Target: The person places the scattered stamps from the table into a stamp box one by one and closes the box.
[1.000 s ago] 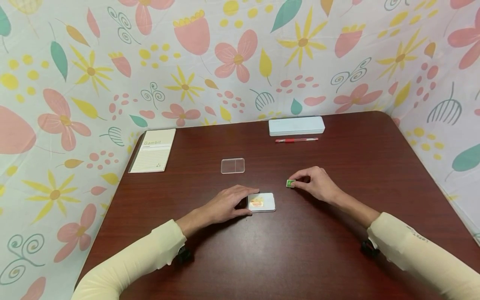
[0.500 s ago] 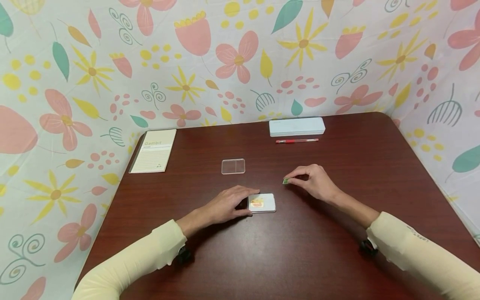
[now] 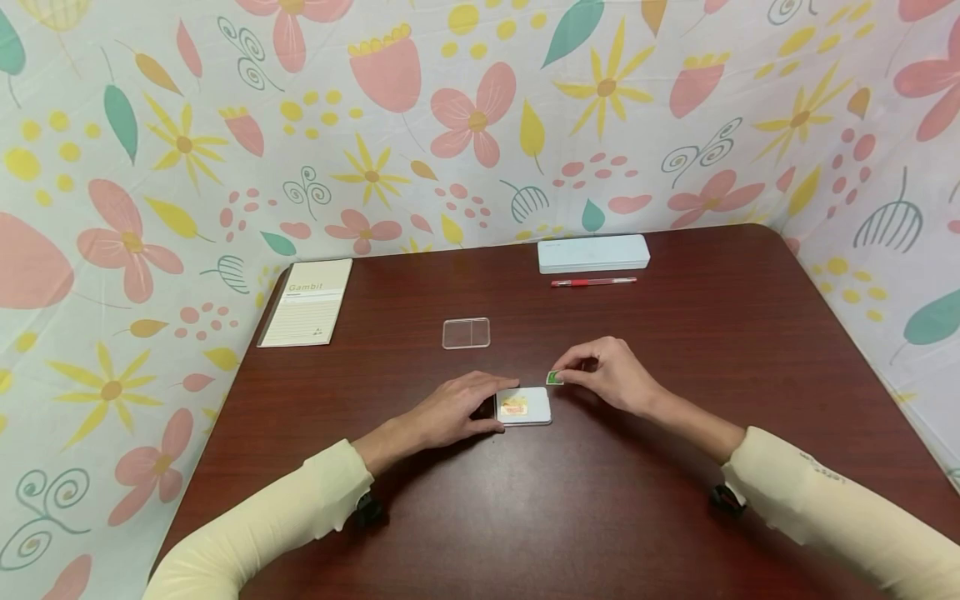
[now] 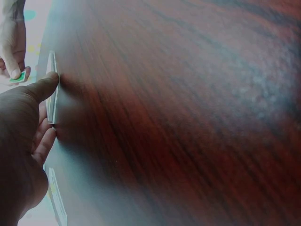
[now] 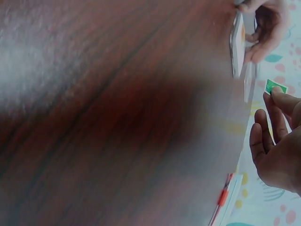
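Note:
My left hand point(image 3: 461, 406) holds a flat white case point(image 3: 536, 406) by its edges, thumb on the near side and fingers on the far side. A yellow-orange sticker point(image 3: 513, 405) marks the left part of its top. In the left wrist view, the thumb presses the edge of the clear-rimmed case point(image 4: 52, 103). My right hand point(image 3: 611, 375) pinches a small green sticker-like square with a white border point(image 3: 554, 377) between thumb and index finger. It hovers just off the case's far right corner, apart from it. In the right wrist view, the green square point(image 5: 270, 86) shows beyond the thumb.
A clear rectangular plastic lid point(image 3: 467, 333) lies beyond the left hand. At the back right are a pale blue pencil case point(image 3: 594, 253) and a red pen point(image 3: 592, 282). A cream notebook point(image 3: 307, 302) lies at the back left. Floral cloth point(image 3: 465, 117) hangs around the table.
With the green square pinched, my right hand has moved left and slightly nearer, towards the white case; the square has been tilted on the way. My left hand and the case stay put.

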`<state>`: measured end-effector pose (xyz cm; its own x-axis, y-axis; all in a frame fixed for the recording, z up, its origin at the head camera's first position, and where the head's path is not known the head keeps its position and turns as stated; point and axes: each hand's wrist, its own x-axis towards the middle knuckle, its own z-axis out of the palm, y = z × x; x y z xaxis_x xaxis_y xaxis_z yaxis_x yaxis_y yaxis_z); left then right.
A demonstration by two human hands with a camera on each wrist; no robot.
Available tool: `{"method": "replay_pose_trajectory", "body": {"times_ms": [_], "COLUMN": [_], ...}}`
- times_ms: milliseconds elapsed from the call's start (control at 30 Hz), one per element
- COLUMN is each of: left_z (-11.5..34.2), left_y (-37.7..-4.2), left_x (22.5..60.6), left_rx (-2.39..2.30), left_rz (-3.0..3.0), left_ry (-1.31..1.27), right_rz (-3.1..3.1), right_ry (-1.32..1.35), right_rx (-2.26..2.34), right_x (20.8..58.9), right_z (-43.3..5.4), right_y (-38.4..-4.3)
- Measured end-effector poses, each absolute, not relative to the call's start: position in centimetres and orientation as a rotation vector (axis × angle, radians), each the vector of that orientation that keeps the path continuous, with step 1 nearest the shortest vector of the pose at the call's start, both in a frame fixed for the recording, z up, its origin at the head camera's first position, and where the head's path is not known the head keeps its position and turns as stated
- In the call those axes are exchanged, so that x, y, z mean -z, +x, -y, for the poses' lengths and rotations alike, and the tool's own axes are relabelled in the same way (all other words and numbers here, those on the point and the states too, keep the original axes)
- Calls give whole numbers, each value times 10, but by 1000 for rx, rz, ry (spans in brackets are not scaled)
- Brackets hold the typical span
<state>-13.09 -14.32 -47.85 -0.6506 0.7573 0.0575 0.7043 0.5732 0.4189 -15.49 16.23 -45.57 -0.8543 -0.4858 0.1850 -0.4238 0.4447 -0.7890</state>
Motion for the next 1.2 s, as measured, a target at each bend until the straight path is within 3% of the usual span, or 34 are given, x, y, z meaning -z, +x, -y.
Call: {"method": "replay_pose_trajectory", "body": {"times_ms": [1200], "left_z": [143], "left_y": [-132], "left_x": [480], "left_rx": [-623], "left_rz": [-2667], "left_ry": [1253], "right_rz": [-2578], "right_ry": [-769], "right_rx": [1303], "right_x": [473], "right_z": [-134], "right_y": [-136]}}
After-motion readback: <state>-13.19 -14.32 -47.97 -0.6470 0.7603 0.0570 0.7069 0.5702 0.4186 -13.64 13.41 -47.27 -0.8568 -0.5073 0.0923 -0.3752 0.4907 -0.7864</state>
